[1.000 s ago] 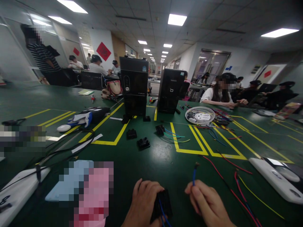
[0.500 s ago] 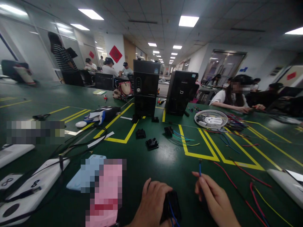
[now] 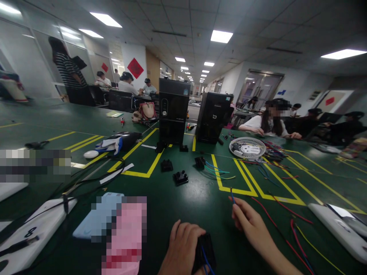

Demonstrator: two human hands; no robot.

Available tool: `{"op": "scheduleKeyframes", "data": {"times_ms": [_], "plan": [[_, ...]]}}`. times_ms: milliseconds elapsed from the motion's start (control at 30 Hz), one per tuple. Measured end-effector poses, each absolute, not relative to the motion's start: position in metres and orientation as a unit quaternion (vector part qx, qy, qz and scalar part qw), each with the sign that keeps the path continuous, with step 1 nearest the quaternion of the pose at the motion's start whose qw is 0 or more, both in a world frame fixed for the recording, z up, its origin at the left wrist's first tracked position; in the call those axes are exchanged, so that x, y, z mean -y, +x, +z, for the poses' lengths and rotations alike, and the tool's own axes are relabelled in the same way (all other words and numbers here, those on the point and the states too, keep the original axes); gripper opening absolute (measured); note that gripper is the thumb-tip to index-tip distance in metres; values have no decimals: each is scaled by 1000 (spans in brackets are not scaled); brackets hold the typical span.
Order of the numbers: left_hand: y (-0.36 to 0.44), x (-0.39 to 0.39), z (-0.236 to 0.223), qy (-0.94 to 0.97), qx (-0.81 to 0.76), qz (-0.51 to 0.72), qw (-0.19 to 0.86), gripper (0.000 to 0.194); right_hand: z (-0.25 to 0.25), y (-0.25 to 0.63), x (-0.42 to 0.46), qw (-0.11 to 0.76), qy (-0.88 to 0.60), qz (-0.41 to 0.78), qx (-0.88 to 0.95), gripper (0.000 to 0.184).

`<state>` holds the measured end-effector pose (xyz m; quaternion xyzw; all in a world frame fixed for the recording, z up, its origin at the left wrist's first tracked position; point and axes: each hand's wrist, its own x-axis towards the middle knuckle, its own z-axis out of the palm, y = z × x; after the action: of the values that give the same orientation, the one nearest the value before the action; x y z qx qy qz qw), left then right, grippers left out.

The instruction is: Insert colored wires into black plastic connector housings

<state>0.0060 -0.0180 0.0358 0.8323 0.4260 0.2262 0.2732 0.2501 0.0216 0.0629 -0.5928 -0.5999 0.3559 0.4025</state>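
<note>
At the near edge of the table, my left hand point(image 3: 183, 246) is closed around a black plastic block point(image 3: 205, 248), its fingers over the top and left side. A blue wire point(image 3: 207, 260) runs across the face of that block. To the right of it, my right hand point(image 3: 247, 217) pinches a blue wire point(image 3: 232, 197) between thumb and fingertips, its tip pointing up. Whether both blue wire parts belong to one wire I cannot tell. Farther away on the table lie two similar black blocks point(image 3: 181, 178) and one black block with blue and green wires point(image 3: 200, 162).
Red wires point(image 3: 271, 217) and a yellow wire point(image 3: 318, 248) lie to the right. A white round basket point(image 3: 247, 148) and two black computer towers point(image 3: 172, 110) stand farther back. On the left are a light blue case point(image 3: 97, 217), a pink packet point(image 3: 126, 229) and cables. A person point(image 3: 271, 122) sits opposite.
The view has turned a little to the right, so the scene sits farther left. My right hand with the blue wire has moved slightly up and left. My left hand keeps its grip on the block.
</note>
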Motion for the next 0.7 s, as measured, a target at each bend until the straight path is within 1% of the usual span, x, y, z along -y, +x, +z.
{"op": "scheduleKeyframes", "data": {"times_ms": [67, 133, 200, 300, 433, 567, 700], "plan": [[5, 18, 31, 834, -418, 249, 260, 54, 71, 244, -30, 380, -581, 329, 641, 45], [4, 17, 24, 834, -412, 267, 250, 53, 80, 235, -41, 344, -566, 271, 698, 38], [3, 16, 16, 838, -404, 278, 241, 53, 87, 222, -54, 313, -545, 220, 746, 36], [1, 13, 5, 845, -389, 290, 225, 56, 92, 199, -76, 283, -519, 199, 782, 33], [0, 11, -3, 850, -386, 289, 213, 56, 93, 174, -107, 252, -510, 161, 807, 33], [0, 10, -3, 856, -383, 300, 177, 48, 92, 160, -130, 229, -526, 133, 808, 30], [1, 10, -2, 859, -374, 313, 155, 56, 89, 143, -140, 218, -574, 114, 781, 26]]}}
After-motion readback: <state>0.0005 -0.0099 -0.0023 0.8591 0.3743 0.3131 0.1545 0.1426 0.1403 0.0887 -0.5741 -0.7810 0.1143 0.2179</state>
